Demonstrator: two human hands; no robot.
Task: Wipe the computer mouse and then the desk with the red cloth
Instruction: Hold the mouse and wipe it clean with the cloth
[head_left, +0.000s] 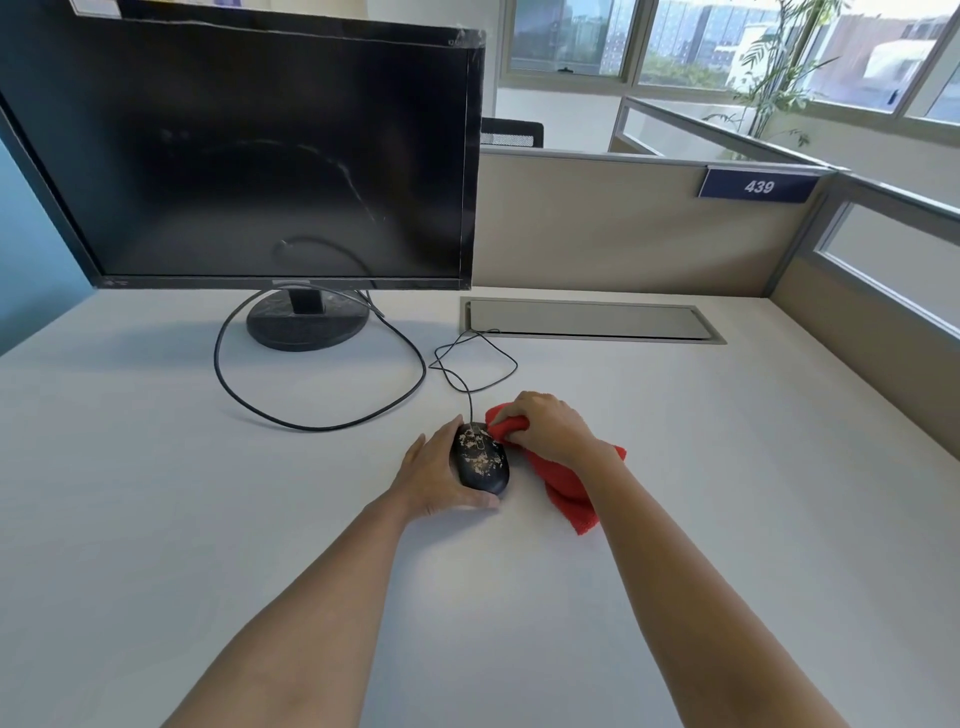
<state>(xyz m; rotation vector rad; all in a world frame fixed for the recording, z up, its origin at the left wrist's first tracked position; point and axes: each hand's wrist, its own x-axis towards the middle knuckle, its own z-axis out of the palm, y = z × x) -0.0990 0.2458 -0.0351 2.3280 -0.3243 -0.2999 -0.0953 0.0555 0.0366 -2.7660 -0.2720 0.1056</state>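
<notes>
The left hand (434, 475) cupped the left side of the black, speckled mouse (480, 462) on the desk (208, 467). Just right of it, the right hand (548, 423) gripped the bunched red cloth (563, 480) against the mouse's front-right edge. Beyond both hands stood the monitor (249, 156).

Two bare arms reach forward from the bottom of the view, close to each other at the hands. The left hand (434, 475) lies low with its palm turned to the right. Its fingers are curved in a cup shape around the mouse (480, 464), and the thumb sits near the bottom edge. The right hand (550, 426) is a bit farther forward. Its fingers are curled down and closed on the red cloth (563, 480), with the knuckles up. The right wrist bends a little. The fingertips of the right hand are hidden, so how tight the grip is stays unclear.
</notes>
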